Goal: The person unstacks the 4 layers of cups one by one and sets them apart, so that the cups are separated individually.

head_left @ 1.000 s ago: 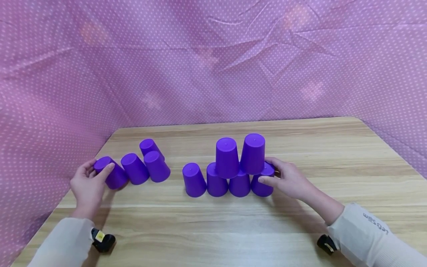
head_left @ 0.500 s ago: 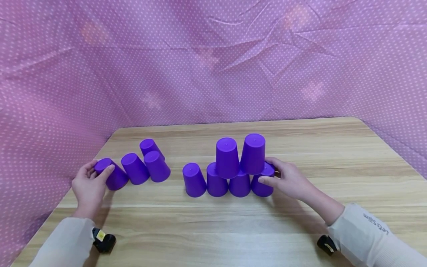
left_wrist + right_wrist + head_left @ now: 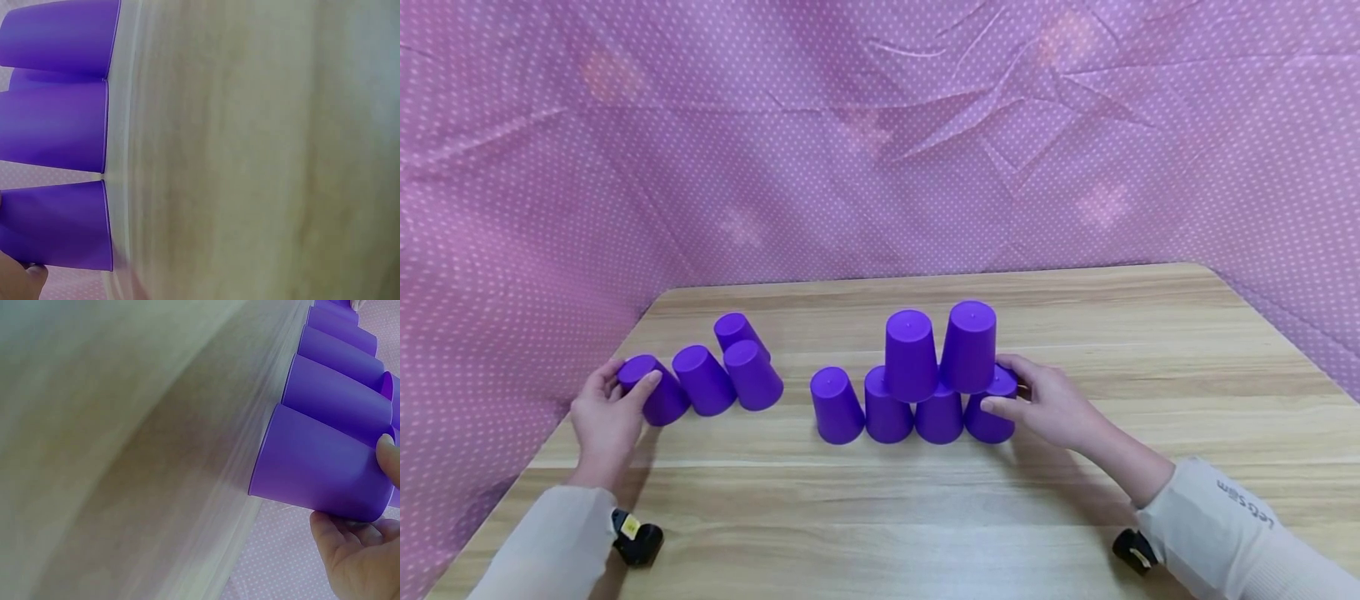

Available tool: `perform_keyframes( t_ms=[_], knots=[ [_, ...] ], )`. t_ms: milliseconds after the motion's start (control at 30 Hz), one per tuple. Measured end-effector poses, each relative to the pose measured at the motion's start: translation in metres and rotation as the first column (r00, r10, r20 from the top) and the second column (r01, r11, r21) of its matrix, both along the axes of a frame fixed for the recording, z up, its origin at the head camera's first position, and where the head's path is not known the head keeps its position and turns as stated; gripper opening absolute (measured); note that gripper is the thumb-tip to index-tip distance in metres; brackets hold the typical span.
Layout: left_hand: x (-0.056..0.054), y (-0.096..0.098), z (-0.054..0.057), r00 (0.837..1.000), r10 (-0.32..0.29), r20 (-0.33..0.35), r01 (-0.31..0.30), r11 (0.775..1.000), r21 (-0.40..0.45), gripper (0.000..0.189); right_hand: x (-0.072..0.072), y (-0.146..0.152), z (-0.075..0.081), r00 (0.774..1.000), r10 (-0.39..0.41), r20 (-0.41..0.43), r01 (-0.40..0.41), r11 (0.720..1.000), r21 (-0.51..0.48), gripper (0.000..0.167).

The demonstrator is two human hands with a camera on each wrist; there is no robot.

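Note:
At the far left of the head view, my left hand (image 3: 606, 425) holds an upside-down purple cup (image 3: 658, 400) between thumb and fingers. That cup (image 3: 56, 228) stands rim-down on the table in the left wrist view. Just right of it are a second purple cup (image 3: 703, 382), a third cup (image 3: 754, 379) and one more cup (image 3: 735, 327) behind. My right hand (image 3: 1052, 408) grips the right end cup (image 3: 991, 427) of a row of upside-down purple cups. On that row rest two upper cups, a left one (image 3: 912, 358) and a right one (image 3: 968, 350).
The row's left end cup (image 3: 837, 408) has no cup on it. A gap of bare wooden table (image 3: 880, 508) separates the two groups. Pink dotted cloth (image 3: 850, 167) hangs behind and at the sides. Black wrist devices (image 3: 638, 543) sit by both sleeves.
My left hand and the cup it holds have shifted slightly right, closer to the neighbouring cup. The right hand and the stacked cups have stayed where they were.

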State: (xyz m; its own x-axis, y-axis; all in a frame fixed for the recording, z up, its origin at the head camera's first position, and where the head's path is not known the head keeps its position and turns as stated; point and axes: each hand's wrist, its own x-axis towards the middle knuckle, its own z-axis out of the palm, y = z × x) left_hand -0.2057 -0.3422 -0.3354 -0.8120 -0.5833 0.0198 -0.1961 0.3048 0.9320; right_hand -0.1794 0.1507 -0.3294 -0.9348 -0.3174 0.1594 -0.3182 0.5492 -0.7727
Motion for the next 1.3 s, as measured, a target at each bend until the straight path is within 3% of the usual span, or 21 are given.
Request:
perform_keyframes(
  t_ms=[633, 833, 1033, 1133, 1200, 1300],
  knots=[
    [0.000, -0.002, 0.004, 0.998, -0.060, 0.011, 0.061, 0.997, -0.055, 0.071, 0.001, 0.001, -0.001, 1.000, -0.001, 0.009, 0.001, 1.000, -0.016, 0.053],
    [0.001, -0.003, 0.004, 0.998, -0.057, 0.000, 0.057, 0.998, -0.018, 0.073, 0.001, 0.000, 0.000, 1.000, -0.003, 0.006, 0.003, 1.000, -0.009, 0.055],
    [0.000, 0.001, 0.012, 0.989, 0.028, -0.144, -0.017, 0.997, 0.081, 0.058, 0.002, 0.000, 0.001, 1.000, -0.002, 0.007, 0.002, 1.000, -0.010, 0.055],
    [0.000, 0.005, 0.017, 0.976, 0.040, -0.212, -0.029, 0.998, 0.054, 0.051, 0.001, 0.000, 0.001, 1.000, -0.004, 0.006, 0.004, 1.000, -0.006, 0.055],
    [-0.001, 0.008, 0.021, 0.967, 0.031, -0.254, -0.034, 0.999, -0.010, 0.047, 0.001, 0.000, 0.001, 1.000, -0.006, 0.003, 0.006, 1.000, -0.002, 0.055],
    [-0.002, 0.013, 0.028, 0.950, 0.005, -0.311, -0.016, 0.999, -0.034, 0.043, 0.001, 0.000, 0.000, 1.000, -0.005, -0.001, 0.005, 1.000, -0.001, 0.055]
  ],
)
